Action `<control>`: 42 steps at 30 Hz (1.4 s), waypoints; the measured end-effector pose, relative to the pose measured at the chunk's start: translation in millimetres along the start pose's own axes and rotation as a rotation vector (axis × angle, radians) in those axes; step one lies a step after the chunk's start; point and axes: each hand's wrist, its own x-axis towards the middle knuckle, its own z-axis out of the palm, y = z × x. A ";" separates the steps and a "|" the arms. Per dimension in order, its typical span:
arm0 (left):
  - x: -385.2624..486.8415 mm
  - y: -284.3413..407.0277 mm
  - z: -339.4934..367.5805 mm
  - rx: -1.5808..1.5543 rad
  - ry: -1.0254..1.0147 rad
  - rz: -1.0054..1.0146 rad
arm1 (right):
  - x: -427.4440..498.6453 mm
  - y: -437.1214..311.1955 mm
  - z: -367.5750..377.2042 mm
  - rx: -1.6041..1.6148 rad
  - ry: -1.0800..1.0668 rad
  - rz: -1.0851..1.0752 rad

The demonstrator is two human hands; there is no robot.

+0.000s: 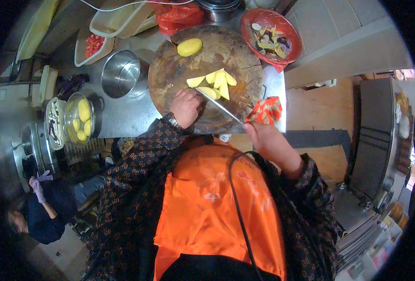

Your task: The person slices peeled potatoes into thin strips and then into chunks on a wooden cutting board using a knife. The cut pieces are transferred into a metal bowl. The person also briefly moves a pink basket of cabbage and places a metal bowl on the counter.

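My right hand [263, 138] grips a kitchen knife [223, 108] by its handle, and the blade slants up and left over a round wooden chopping block [165, 73]. Beside the blade's far end, my left hand [186, 107] rests on the block with curled fingers; whether they hold a piece is hidden. Several cut wedges of peeled potato [218, 79] lie just beyond the blade. One potato slice [206, 92] is right by the blade, close to my left fingertips. Farther back on the block sits a whole peeled potato [190, 47].
A steel pot [120, 73] stands left of the block, near a bowl of peeled potatoes [79, 121] and a tub of red pieces [94, 45]. A red-lined basin [295, 38] of scraps is at back right. A red patterned cloth or bag [266, 109] lies below it. Another person [49, 210] is at left.
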 end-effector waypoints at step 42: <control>-46.7 -15.8 -45.7 -0.111 -0.096 -0.039 | 28.5 -22.8 14.5 0.153 -0.124 0.124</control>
